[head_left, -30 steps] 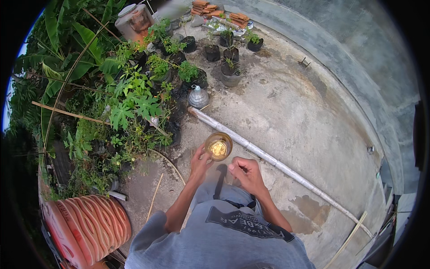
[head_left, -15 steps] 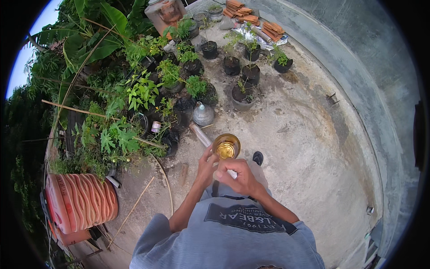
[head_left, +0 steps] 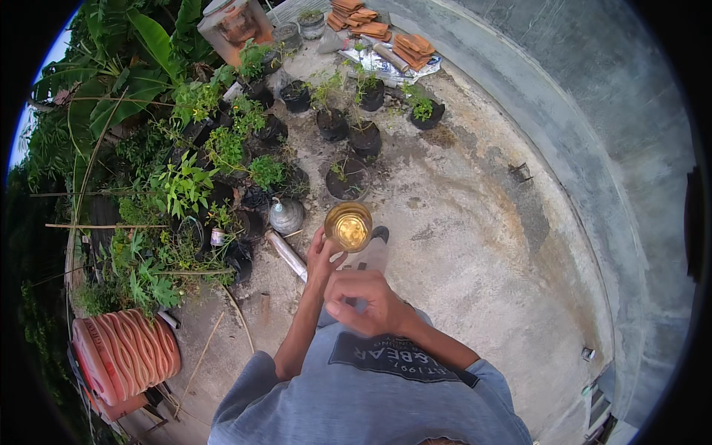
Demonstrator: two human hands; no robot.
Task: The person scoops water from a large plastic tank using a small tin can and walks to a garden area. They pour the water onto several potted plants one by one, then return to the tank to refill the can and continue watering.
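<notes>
My left hand [head_left: 321, 259] grips a round, shiny gold-coloured cup [head_left: 348, 227] by its near left side, fingers bent along the wall. From above I look into its mouth; light glints off the inside. Closer to my body, my right hand [head_left: 365, 300] is closed, fingers curled and thumb folded toward them, apart from the cup. Whatever it may hold is hidden. Just beyond the cup stands a dark pot [head_left: 347, 180] with a small plant. A pale tube [head_left: 286, 256] lies on the ground left of my left hand.
Several potted plants [head_left: 333, 124] stand ahead, with thick greenery at left. A grey rounded jug [head_left: 286, 216] sits beside them. Clay tiles [head_left: 413, 52] lie stacked far off. A ridged orange container [head_left: 137, 352] stands at lower left. A concrete wall [head_left: 593, 141] curves along the right.
My right hand has drawn back from the cup toward my chest. The left hand keeps hold of the cup. The surroundings have shifted left in view.
</notes>
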